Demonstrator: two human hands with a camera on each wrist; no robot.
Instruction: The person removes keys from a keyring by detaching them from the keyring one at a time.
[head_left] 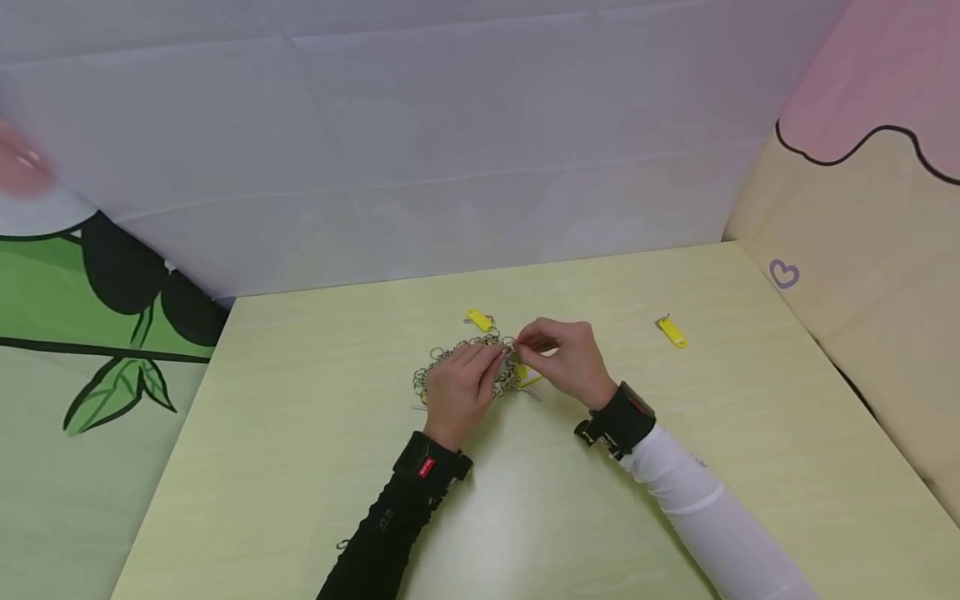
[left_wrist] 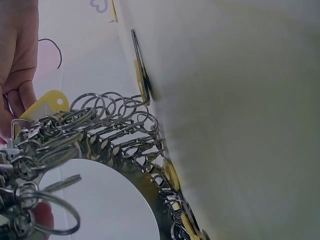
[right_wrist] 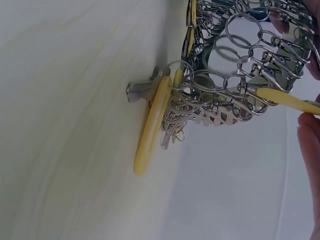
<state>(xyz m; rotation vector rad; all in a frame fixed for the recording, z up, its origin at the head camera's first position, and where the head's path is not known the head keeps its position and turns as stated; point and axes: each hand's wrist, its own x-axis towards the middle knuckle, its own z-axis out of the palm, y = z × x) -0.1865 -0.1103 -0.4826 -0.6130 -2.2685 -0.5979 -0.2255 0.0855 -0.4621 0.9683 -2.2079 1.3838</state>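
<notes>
A round band hung with several metal key rings and clips [head_left: 491, 386] stands low over the table, its centre white in the left wrist view. My left hand [head_left: 463, 385] grips its near side from above, one fingertip [left_wrist: 43, 214] showing among the clips. My right hand [head_left: 568, 358] is at its right side, thumb and index finger together beside the left fingertips. A yellow key tag [right_wrist: 286, 99] hangs by a ring and runs in between the right fingers, which hide its end. Another yellow key tag [right_wrist: 152, 125] with a key [right_wrist: 141, 91] sits low against the table.
One yellow key tag [head_left: 480, 319] lies just behind the band, and a loose one [head_left: 671, 332] with a key lies farther right on the pale table [head_left: 300, 467]. A light cloth wall [head_left: 465, 200] rises behind, and a patterned panel [head_left: 862, 292] borders the right side.
</notes>
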